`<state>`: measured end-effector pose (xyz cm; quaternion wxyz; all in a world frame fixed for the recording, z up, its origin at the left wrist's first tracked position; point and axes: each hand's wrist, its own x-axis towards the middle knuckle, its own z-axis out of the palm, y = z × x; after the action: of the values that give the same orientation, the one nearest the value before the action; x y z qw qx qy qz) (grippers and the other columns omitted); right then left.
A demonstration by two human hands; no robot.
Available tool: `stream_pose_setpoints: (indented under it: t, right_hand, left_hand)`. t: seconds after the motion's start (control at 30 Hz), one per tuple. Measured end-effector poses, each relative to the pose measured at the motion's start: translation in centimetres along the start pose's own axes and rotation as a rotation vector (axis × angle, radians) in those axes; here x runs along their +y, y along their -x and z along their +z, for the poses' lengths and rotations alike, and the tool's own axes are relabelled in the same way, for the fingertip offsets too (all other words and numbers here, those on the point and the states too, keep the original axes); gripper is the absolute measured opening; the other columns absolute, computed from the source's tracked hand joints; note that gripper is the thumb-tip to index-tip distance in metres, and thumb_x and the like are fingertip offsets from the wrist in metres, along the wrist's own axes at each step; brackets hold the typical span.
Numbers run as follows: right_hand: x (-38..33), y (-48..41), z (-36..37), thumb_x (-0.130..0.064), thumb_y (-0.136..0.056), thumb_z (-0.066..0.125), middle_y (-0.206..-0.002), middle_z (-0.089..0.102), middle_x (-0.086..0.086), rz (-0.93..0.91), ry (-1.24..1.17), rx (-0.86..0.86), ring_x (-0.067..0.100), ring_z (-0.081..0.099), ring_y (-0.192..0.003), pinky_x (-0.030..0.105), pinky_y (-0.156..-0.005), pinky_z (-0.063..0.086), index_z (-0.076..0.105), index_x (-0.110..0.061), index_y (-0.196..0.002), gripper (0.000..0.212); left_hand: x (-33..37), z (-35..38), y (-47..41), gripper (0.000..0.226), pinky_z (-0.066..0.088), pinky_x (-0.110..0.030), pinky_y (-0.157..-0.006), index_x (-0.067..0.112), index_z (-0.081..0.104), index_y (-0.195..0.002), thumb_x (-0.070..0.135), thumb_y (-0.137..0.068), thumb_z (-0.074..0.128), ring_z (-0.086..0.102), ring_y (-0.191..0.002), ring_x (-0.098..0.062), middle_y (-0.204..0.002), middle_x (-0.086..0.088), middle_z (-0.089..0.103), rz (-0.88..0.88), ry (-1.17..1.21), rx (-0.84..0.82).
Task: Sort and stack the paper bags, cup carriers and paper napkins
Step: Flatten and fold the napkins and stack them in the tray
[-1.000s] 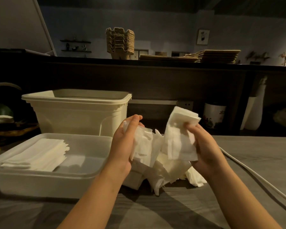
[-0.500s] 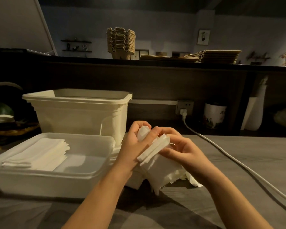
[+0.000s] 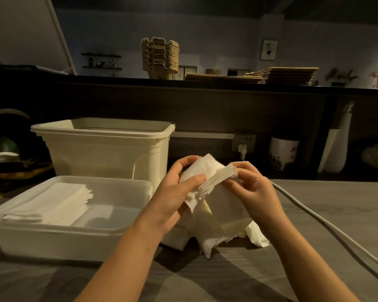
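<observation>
Head view: A small bundle of folded white paper napkins (image 3: 207, 172) is held up between both hands just right of the frame's centre, above a grey table (image 3: 314, 203). The left hand (image 3: 177, 192) is wrapped round the bundle's left end, the thumb pressed flat across its front and the fingers curled over its upper edge. The right hand (image 3: 254, 188) is set against the bundle's right end, where the fanned edges are pinched by curled fingertips; the thumb's contact cannot be told.

Directly beneath the hands, at six o'clock, a loose heap of crumpled napkins (image 3: 214, 227) is seen lying on the table. At nine o'clock from the hands a shallow translucent tray (image 3: 74, 231) is placed, with a flat stack of sorted napkins (image 3: 50, 203) laid along its left side. Behind the tray, at ten o'clock, a tall cream tub (image 3: 100, 153) is stood upright.

On a dark ledge (image 3: 205, 88) across the back, a nested stack of cup carriers (image 3: 159, 57) is shown at twelve o'clock, and flat stacks of paper bags (image 3: 286, 75) at one o'clock, the two kinds set apart. A white cable (image 3: 310, 211) is run from a wall socket (image 3: 244, 142) past the right hand toward four o'clock.
</observation>
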<state>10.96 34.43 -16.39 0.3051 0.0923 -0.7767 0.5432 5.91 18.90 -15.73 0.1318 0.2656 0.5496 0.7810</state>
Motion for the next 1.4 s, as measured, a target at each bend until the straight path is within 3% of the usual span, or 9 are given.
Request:
stream_pose_setpoints:
  t: [0.13, 0.23, 0.37, 0.6, 0.9, 1.13, 1.27, 1.4]
  right_hand:
    - [-0.01, -0.04, -0.35, -0.022, -0.084, 0.061, -0.089, 0.059, -0.022, 0.1, -0.183, 0.047, 0.01, 0.06, -0.089, 0.031, -0.075, 0.055, 0.07, -0.021, -0.084, 0.009]
    - [0.05, -0.12, -0.56, -0.016, -0.086, 0.059, -0.088, 0.061, -0.019, 0.138, -0.273, 0.069, 0.011, 0.064, -0.085, 0.032, -0.075, 0.057, 0.071, -0.018, -0.083, 0.012]
    - [-0.04, -0.06, -0.45, -0.018, -0.086, 0.06, -0.089, 0.06, -0.022, 0.111, -0.19, 0.014, 0.011, 0.061, -0.089, 0.033, -0.078, 0.056, 0.07, -0.021, -0.084, 0.011]
    - [-0.27, 0.12, -0.38, -0.019, -0.084, 0.062, -0.097, 0.057, -0.019, 0.087, -0.073, -0.055, 0.012, 0.057, -0.094, 0.036, -0.079, 0.054, 0.068, -0.027, -0.083, 0.011]
    - [-0.22, -0.05, -0.32, -0.019, -0.088, 0.06, -0.102, 0.052, -0.019, 0.063, 0.111, -0.044, 0.005, 0.054, -0.093, 0.019, -0.069, 0.049, 0.061, -0.034, -0.083, 0.016]
    - [-0.32, 0.05, -0.61, -0.017, -0.09, 0.056, -0.092, 0.064, -0.002, 0.183, -0.058, 0.028, 0.017, 0.062, -0.087, 0.033, -0.073, 0.053, 0.061, -0.027, -0.089, 0.012]
    - [-0.58, 0.16, -0.44, -0.016, -0.09, 0.056, -0.09, 0.065, -0.002, 0.225, -0.049, -0.037, 0.017, 0.062, -0.085, 0.034, -0.076, 0.052, 0.061, -0.028, -0.087, 0.012]
    - [-0.54, 0.05, -0.48, -0.017, -0.09, 0.056, -0.092, 0.064, -0.003, 0.235, -0.039, -0.029, 0.018, 0.062, -0.087, 0.035, -0.078, 0.052, 0.059, -0.029, -0.089, 0.013]
  left_hand:
    - [0.3, 0.13, -0.01, 0.046, 0.056, -0.027, -0.061, 0.028, 0.06, -0.11, 0.013, -0.067, 0.067, 0.067, -0.076, -0.016, -0.105, -0.004, 0.064, -0.004, 0.099, 0.01]
    - [0.17, 0.02, -0.12, 0.044, 0.057, -0.031, -0.064, 0.03, 0.06, -0.109, 0.013, -0.069, 0.067, 0.068, -0.082, -0.019, -0.105, -0.005, 0.067, -0.015, 0.131, 0.034]
    - [0.09, -0.27, -0.33, 0.042, 0.056, -0.037, -0.065, 0.036, 0.058, -0.113, 0.014, -0.078, 0.063, 0.067, -0.084, -0.023, -0.105, -0.005, 0.067, 0.004, 0.172, 0.098]
    - [0.3, -0.36, -0.4, 0.028, 0.057, -0.032, -0.06, 0.039, 0.063, -0.104, 0.016, -0.094, 0.05, 0.067, -0.093, -0.02, -0.111, -0.003, 0.067, 0.031, 0.24, 0.175]
    - [0.29, -0.64, -0.56, 0.029, 0.053, -0.033, -0.064, 0.026, 0.068, -0.094, 0.011, -0.097, 0.043, 0.065, -0.087, -0.02, -0.098, -0.004, 0.07, -0.039, 0.23, 0.18]
    - [-0.12, -0.62, -0.65, 0.023, 0.055, -0.03, -0.06, 0.018, 0.063, -0.11, 0.011, -0.096, 0.046, 0.067, -0.071, -0.018, -0.083, -0.008, 0.072, -0.157, 0.145, 0.094]
    - [-0.06, -0.67, -0.58, 0.031, 0.053, -0.034, -0.074, 0.014, 0.065, -0.115, 0.03, -0.093, 0.05, 0.067, -0.086, -0.022, -0.097, -0.01, 0.071, -0.17, 0.115, 0.074]
    - [0.17, -0.6, -0.57, 0.047, 0.05, -0.034, -0.066, 0.018, 0.067, -0.107, 0.052, -0.094, 0.035, 0.067, -0.08, -0.02, -0.088, -0.006, 0.072, -0.187, 0.15, 0.099]
